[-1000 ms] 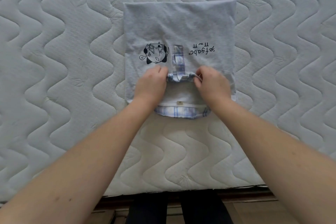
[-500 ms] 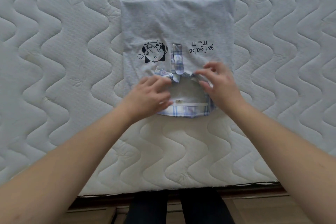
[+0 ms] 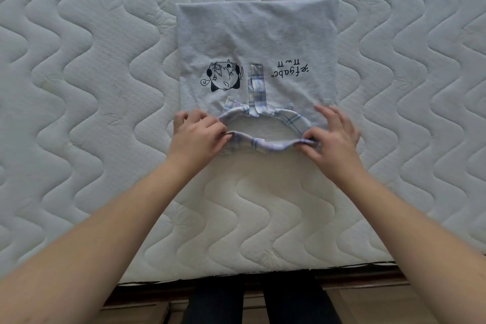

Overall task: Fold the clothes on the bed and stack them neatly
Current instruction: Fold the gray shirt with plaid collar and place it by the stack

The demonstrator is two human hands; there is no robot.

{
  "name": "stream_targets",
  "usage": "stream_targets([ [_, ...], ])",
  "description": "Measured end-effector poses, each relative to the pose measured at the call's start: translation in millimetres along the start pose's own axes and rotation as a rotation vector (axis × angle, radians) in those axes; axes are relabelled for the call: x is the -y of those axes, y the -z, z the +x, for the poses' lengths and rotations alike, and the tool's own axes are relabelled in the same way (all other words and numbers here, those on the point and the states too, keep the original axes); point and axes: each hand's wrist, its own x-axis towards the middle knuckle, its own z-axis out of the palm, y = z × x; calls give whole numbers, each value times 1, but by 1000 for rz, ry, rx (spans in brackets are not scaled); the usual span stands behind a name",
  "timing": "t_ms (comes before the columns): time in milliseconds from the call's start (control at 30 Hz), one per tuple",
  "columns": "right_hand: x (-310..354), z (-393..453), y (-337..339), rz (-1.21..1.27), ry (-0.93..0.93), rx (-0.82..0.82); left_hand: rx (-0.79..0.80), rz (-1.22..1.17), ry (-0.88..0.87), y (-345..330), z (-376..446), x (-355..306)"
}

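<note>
A line of black handwritten-style lettering (image 3: 290,70) is printed on the folded pale grey cotton T-shirt (image 3: 257,34), lying beyond the right hand (image 3: 332,137) and just to the far side of where it pinches the collar. It appears upside down from here; turned round, it seems to read "efgabc" inside quotation marks, with a few small symbols under it that I cannot make out. Beyond the left hand (image 3: 196,137), a black cartoon face print (image 3: 223,76) has a small speech bubble beside it holding one mark, too small to read.
</note>
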Motion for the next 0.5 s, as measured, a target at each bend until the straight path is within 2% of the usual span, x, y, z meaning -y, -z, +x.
stream_targets([
  [67,0,8,-2,50,-212,65,122,-7,80,-3,5,0],
  [100,0,12,-4,22,-245,89,155,-15,90,-5,6,-1],
  [167,2,17,-5,-8,-215,112,169,-56,71,-9,8,-4],
  [333,20,31,-5,146,-91,-22,99,-211,149,-8,22,-15],
  [400,28,43,-4,141,-78,35,107,-240,208,-9,36,-17],
  [500,37,58,-3,53,-103,128,255,-222,243,-12,56,-20],
])
